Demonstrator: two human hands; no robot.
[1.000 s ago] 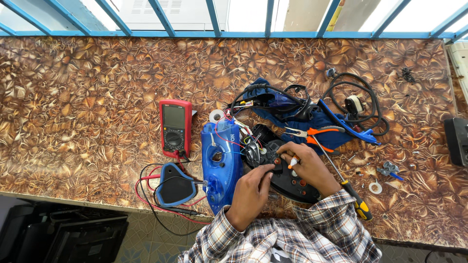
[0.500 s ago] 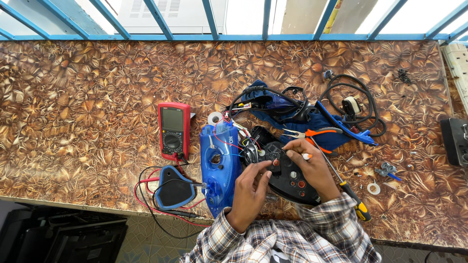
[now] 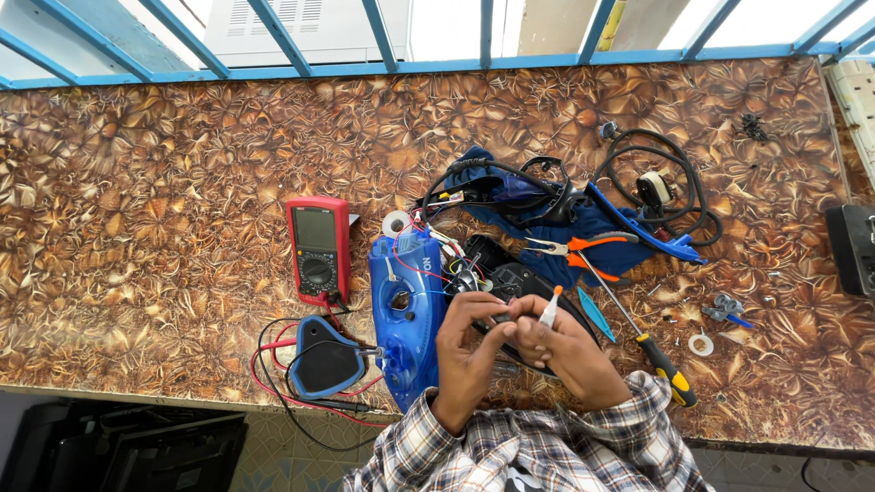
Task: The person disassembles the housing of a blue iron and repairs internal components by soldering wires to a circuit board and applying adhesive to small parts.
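Both hands meet over an opened appliance on the patterned counter. My left hand (image 3: 469, 351) pinches a small dark part (image 3: 502, 318) at its fingertips. My right hand (image 3: 565, 351) touches the same part and also holds a small white tool with an orange tip (image 3: 550, 307). Under them lies the black inner body (image 3: 510, 278) of the appliance with loose wires. Its blue shell (image 3: 406, 314) lies just left of my left hand.
A red multimeter (image 3: 319, 248) with red and black leads lies to the left, above a blue-black cover (image 3: 324, 360). Orange-handled pliers (image 3: 583, 248), a yellow-black screwdriver (image 3: 656, 355), a coiled black cord (image 3: 661, 187), tape rolls and small screws lie to the right. A blue railing runs along the far edge.
Both hands have lifted off the black body and come together, fingertips now pinching the small dark part. The white tool stays in my right hand.
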